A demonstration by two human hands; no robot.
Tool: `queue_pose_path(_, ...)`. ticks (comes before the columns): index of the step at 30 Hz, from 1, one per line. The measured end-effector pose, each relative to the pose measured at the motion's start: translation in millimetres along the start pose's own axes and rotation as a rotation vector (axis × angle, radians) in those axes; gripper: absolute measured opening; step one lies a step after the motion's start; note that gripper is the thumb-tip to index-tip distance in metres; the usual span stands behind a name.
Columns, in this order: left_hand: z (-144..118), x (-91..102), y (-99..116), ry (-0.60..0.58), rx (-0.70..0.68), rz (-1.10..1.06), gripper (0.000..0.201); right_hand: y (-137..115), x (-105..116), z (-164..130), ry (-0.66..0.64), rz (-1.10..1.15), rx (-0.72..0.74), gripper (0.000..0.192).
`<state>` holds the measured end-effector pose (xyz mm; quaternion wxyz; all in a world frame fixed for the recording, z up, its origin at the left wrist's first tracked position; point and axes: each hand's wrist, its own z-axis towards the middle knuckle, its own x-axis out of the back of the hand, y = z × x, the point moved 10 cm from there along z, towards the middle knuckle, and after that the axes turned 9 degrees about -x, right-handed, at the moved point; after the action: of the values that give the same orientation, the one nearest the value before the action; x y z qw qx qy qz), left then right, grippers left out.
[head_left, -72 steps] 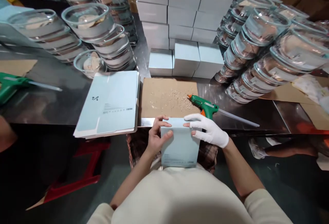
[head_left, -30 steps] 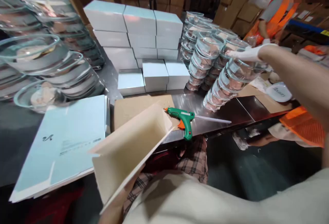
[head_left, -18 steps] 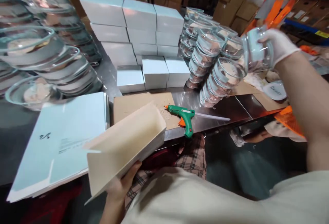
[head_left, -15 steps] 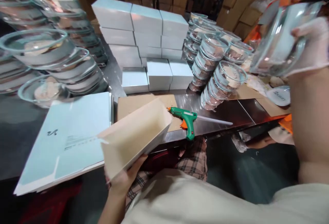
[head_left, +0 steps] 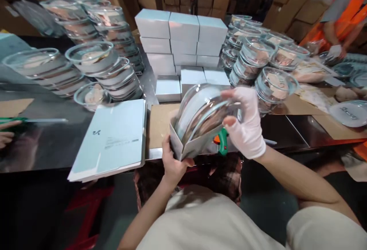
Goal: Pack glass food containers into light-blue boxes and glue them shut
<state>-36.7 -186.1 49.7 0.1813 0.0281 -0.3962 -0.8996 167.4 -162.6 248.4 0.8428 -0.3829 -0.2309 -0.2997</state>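
Bare-skinned, my left hand (head_left: 175, 164) grips the lower left corner of an open cardboard box (head_left: 190, 147), which is tilted above the table edge. My right hand (head_left: 243, 122), in a white glove with fingertips bare, is closed on the rim of a stack of glass bowls (head_left: 200, 108). The bowls stand on their sides, partly inside the box. Behind the box shows part of a green glue gun (head_left: 223, 142) with an orange trigger. Flat printed box blanks (head_left: 114, 135) lie to the left of my left hand.
White closed boxes (head_left: 183, 32) are stacked at the back. Stacked glass bowls stand left (head_left: 94, 62) and right (head_left: 255, 57) of them. A co-worker in an orange vest (head_left: 349, 17) is at the far right. Another person's hand (head_left: 7, 133) holds a green glue gun at the left edge.
My right hand has brought the glass bowls from the upper right down into the open box. The box, in my left hand, has turned more upright. The view has shifted left.
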Motion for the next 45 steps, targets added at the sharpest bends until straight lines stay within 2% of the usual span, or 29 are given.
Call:
queue_pose_path(1,-5.1,1.1,-8.8,0.003,0.011,-0.016,0.103,-2.0,-2.9,-6.0,-0.083,0.007,0.029,0.061)
queue_pose_path(2,-8.7,1.3,-14.3,-0.009,-0.006,-0.028,0.099,-1.3,-3.1,-11.3,-0.144,0.008,0.058,0.057)
queue_pose_path(3,-11.0,1.7,-17.2,-0.022,-0.042,-0.039,0.095,3.3,1.7,-15.6,-0.147,0.009,0.079,0.055)
queue_pose_path(6,-11.6,10.7,-15.1,0.009,-0.188,-0.102,0.096,39.2,24.2,-30.4,0.064,0.096,0.054,0.040)
queue_pose_path(7,-10.6,14.7,-12.1,0.025,-0.239,-0.121,0.094,55.8,21.9,-38.7,0.104,0.175,0.017,0.039)
queue_pose_path(8,-9.6,16.7,-8.6,0.016,-0.284,-0.129,0.089,72.1,9.5,-47.7,0.079,0.276,-0.034,0.048)
queue_pose_path(10,-8.1,17.4,-3.3,-0.038,-0.338,-0.143,0.070,91.6,-31.9,-67.8,-0.048,0.442,-0.115,0.077)
queue_pose_path(12,-8.0,20.7,-3.7,-0.057,-0.315,-0.158,0.061,89.3,-76.0,-85.8,-0.169,0.528,-0.140,0.087)
queue_pose_path(14,-10.0,27.4,-7.7,-0.008,-0.247,-0.155,0.061,81.1,-108.7,-95.1,-0.186,0.604,-0.220,0.075)
queue_pose_path(16,-13.5,30.4,-12.5,0.045,-0.163,-0.126,0.051,81.3,-122.0,-97.8,-0.028,0.693,-0.397,0.051)
queue_pose_path(17,-15.3,32.0,-14.4,0.080,-0.128,-0.117,0.049,83.3,-122.7,-99.9,0.091,0.729,-0.489,0.040)
queue_pose_path(18,-16.7,35.2,-15.3,0.132,-0.109,-0.115,0.051,84.5,-121.5,-102.6,0.200,0.759,-0.560,0.039)
queue_pose_path(20,-16.7,40.6,-11.9,0.189,-0.137,-0.077,0.052,83.9,-118.9,-105.0,0.295,0.799,-0.625,0.054)
queue_pose_path(22,-11.8,41.4,-3.0,0.134,-0.246,0.004,0.043,85.8,-114.7,-103.2,0.223,0.767,-0.634,0.057)
queue_pose_path(23,-8.5,40.7,-0.8,0.078,-0.288,0.042,0.041,90.5,-110.4,-103.0,0.158,0.696,-0.640,0.050)
queue_pose_path(25,-1.7,41.1,-2.8,-0.030,-0.321,0.076,0.051,112.8,-95.4,-108.4,0.045,0.404,-0.714,0.035)
queue_pose_path(28,4.1,43.2,-10.1,-0.124,-0.323,0.062,0.066,169.9,-70.5,-133.2,-0.135,-0.210,-1.016,0.038)
queue_pose_path(30,3.7,39.9,-10.2,-0.160,-0.360,0.073,0.062,201.5,-63.3,-153.6,-0.248,-0.395,-1.226,0.039)
queue_pose_path(32,2.1,35.7,-9.3,-0.159,-0.390,0.082,0.052,220.1,-67.6,-164.7,-0.260,-0.300,-1.333,0.037)
queue_pose_path(34,0.5,34.7,-5.7,-0.121,-0.413,0.072,0.044,230.2,-73.6,-168.0,-0.196,-0.124,-1.360,0.030)
queue_pose_path(38,-5.7,49.8,10.7,0.016,-0.400,0.102,0.041,231.0,-81.1,-173.7,-0.126,0.167,-1.363,0.028)
queue_pose_path(41,-11.3,53.6,8.6,0.006,-0.177,0.104,0.039,211.1,-79.5,-174.9,-0.062,0.339,-1.327,0.032)
queue_pose_path(43,-16.8,44.7,-1.5,-0.050,0.024,0.081,0.034,189.7,-70.7,-169.8,0.058,0.452,-1.251,0.041)
queue_pose_path(45,-21.0,33.3,-10.0,-0.076,0.165,0.051,0.031,165.3,-56.7,-161.1,0.202,0.558,-1.134,0.048)
